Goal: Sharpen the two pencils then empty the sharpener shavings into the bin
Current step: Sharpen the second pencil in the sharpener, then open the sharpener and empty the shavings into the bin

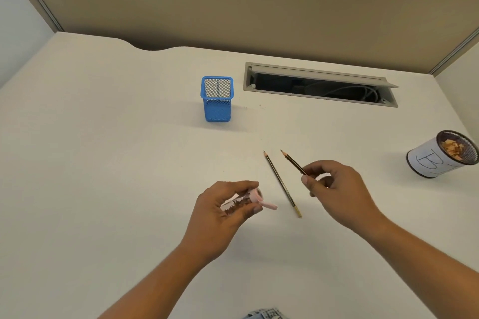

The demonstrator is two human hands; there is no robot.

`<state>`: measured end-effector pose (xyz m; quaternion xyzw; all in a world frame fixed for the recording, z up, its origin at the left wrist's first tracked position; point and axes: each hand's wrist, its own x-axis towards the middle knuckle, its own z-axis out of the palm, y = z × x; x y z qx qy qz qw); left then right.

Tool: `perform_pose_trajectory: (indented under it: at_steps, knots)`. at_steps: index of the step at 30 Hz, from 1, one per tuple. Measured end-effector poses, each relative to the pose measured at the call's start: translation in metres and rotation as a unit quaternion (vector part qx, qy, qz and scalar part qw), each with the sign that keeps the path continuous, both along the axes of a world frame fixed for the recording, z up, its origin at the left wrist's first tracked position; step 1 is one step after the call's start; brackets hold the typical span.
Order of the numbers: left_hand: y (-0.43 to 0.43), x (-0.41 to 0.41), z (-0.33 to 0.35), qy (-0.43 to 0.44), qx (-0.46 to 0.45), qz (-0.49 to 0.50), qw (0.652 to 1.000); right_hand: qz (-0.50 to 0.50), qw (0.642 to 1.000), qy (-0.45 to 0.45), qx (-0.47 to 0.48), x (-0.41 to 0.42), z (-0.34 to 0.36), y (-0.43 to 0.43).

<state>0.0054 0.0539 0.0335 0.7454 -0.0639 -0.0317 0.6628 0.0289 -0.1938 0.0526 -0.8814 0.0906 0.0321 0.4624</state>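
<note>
On the white counter (103, 163), the left hand (223, 215) is closed around a pink sharpener (245, 202) with dark shavings inside. Beside it, the right hand (334, 189) pinches one sharpened pencil (293, 160), tip pointing away. A second pencil (281, 182) lies flat between the hands. A paper-wrapped mesh bin (438, 160) holding shavings stands far right; a blue mesh cup (217, 109) stands behind.

pencil holder (217, 98) behind two pencils (282, 183), bin (438, 155) far right on desk (103, 163)
</note>
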Motion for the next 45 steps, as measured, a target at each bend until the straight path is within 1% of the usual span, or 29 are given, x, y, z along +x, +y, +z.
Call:
perform_pose_trajectory:
  at_steps: [2, 4, 9, 13, 23, 29, 32, 35, 36, 38, 40, 42, 43, 45]
  knots:
    - [-0.003, -0.001, -0.007, 0.024, -0.009, 0.01, 1.0, -0.042, 0.999, -0.008, -0.008, 0.01, -0.021, -0.001]
    - [-0.005, -0.003, -0.013, 0.045, -0.015, 0.017, 0.999, -0.059, 0.997, -0.012, -0.039, 0.02, -0.039, -0.003]
    - [-0.007, -0.003, -0.025, 0.08, -0.028, 0.017, 0.996, -0.057, 0.993, 0.012, -0.102, 0.042, -0.066, -0.007]
    - [-0.008, -0.003, -0.034, 0.104, -0.032, 0.023, 0.994, -0.036, 0.989, 0.031, -0.139, 0.054, -0.076, -0.006]
    - [-0.009, -0.002, -0.04, 0.112, -0.02, 0.018, 0.993, -0.016, 0.985, 0.039, -0.17, 0.068, -0.089, -0.002]
    - [-0.01, 0.002, -0.037, 0.109, -0.004, 0.024, 0.994, -0.021, 0.982, 0.064, -0.176, 0.069, -0.085, -0.005]
    - [-0.01, 0.002, -0.033, 0.111, -0.018, 0.026, 0.993, -0.069, 0.988, 0.031, -0.134, 0.062, -0.069, -0.007]
    - [-0.008, 0.002, -0.026, 0.104, -0.036, 0.031, 0.993, -0.084, 0.996, -0.002, -0.042, 0.038, -0.041, -0.002]
    - [-0.007, 0.0, -0.023, 0.101, -0.043, 0.032, 0.993, -0.068, 0.998, 0.002, -0.008, 0.027, -0.031, 0.002]
    - [-0.005, -0.004, -0.019, 0.095, -0.044, 0.02, 0.994, -0.011, 0.996, 0.029, 0.089, 0.001, -0.012, 0.013]
    - [-0.004, -0.01, -0.015, 0.087, -0.02, 0.001, 0.996, 0.054, 0.981, 0.066, 0.176, -0.024, 0.005, 0.024]
    - [-0.005, -0.015, -0.011, 0.073, 0.015, -0.013, 0.997, 0.102, 0.966, 0.086, 0.22, -0.041, 0.016, 0.035]
    - [-0.006, -0.017, -0.008, 0.066, 0.026, -0.017, 0.997, 0.11, 0.962, 0.088, 0.233, -0.047, 0.02, 0.039]
    - [-0.009, -0.019, -0.003, 0.055, 0.033, -0.023, 0.998, 0.094, 0.96, 0.078, 0.251, -0.052, 0.023, 0.044]
